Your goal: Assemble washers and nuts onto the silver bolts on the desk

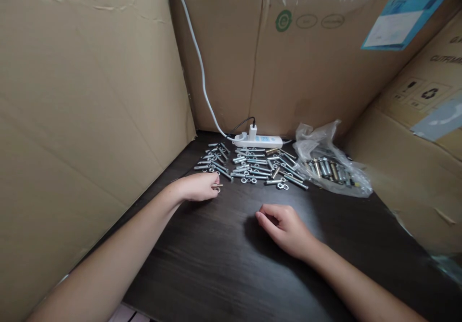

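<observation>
While its fingers pinch a small metal bolt (pixel 217 186) on the dark table (pixel 224 269), the left hand (pixel 197 186) sits at the near left edge of the spread of bolts and washers (pixel 252 165), with a white power strip (pixel 258 141) just beyond them at the far cardboard wall (pixel 224 62). Nearer and further right, the right hand (pixel 285 228) rests on the table loosely curled, nothing visible in its grip, apart from the plastic bag (pixel 330 161) of bolts at far right.

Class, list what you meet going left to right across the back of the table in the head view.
Left hand holding a bolt, pile of loose bolts and washers, plastic bag.
</observation>
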Tool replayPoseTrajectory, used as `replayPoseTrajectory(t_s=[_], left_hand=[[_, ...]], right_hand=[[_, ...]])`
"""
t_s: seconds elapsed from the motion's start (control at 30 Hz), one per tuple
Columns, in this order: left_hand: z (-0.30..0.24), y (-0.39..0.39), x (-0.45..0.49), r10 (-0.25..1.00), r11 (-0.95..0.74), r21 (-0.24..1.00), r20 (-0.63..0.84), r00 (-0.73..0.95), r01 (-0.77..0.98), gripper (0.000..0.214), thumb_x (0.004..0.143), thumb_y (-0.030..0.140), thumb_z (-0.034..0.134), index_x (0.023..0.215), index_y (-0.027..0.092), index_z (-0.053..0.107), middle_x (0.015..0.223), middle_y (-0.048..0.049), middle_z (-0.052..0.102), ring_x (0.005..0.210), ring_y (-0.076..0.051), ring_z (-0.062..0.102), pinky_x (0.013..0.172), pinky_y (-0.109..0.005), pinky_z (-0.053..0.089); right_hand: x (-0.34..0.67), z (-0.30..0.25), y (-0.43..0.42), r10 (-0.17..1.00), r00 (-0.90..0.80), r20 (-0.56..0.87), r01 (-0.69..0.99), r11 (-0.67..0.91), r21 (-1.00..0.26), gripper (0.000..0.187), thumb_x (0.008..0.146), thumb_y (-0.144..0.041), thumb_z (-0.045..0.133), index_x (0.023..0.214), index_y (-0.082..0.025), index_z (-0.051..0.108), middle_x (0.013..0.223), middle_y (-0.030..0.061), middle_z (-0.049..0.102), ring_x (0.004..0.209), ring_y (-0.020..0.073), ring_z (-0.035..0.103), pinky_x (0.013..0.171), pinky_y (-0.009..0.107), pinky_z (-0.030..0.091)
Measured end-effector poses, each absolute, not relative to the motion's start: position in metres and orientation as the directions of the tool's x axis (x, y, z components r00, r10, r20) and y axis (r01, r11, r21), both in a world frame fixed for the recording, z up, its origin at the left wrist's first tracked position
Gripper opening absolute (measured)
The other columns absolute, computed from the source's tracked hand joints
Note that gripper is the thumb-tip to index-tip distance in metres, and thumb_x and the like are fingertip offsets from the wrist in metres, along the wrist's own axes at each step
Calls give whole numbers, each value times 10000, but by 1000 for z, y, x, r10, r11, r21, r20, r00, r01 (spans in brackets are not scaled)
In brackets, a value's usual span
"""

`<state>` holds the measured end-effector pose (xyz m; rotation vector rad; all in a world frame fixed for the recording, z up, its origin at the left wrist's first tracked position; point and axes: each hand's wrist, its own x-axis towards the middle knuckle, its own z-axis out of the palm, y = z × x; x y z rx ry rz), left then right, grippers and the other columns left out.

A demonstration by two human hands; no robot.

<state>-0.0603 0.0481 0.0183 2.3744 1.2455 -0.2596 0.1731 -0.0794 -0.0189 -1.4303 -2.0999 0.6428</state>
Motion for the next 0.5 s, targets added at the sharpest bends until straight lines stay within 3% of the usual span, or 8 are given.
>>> replayPoseTrajectory(t_s=[0.3, 0.5], left_hand=[[20, 48, -59, 730, -493, 286, -378, 570, 822, 201, 652, 281, 481, 828, 182, 478, 723, 3, 553, 597, -132, 431, 506, -243, 246], [24, 42, -54, 643, -518, 424, -379, 665, 743, 68, 646, 214, 476, 667, 178, 421, 618, 33, 457, 558, -107, 359, 499, -240, 224]], right_hand=[[173, -20, -80, 940, -309, 148, 696, 329, -639, 321, 905, -312, 413, 612, -181, 412, 565, -26, 465, 535, 100, 417, 536, 224, 271], [173, -19, -80, 944, -300, 137, 687, 314, -655, 318, 902, -310, 421, 611, -180, 422, 565, -29, 454, 534, 99, 405, 534, 226, 273]])
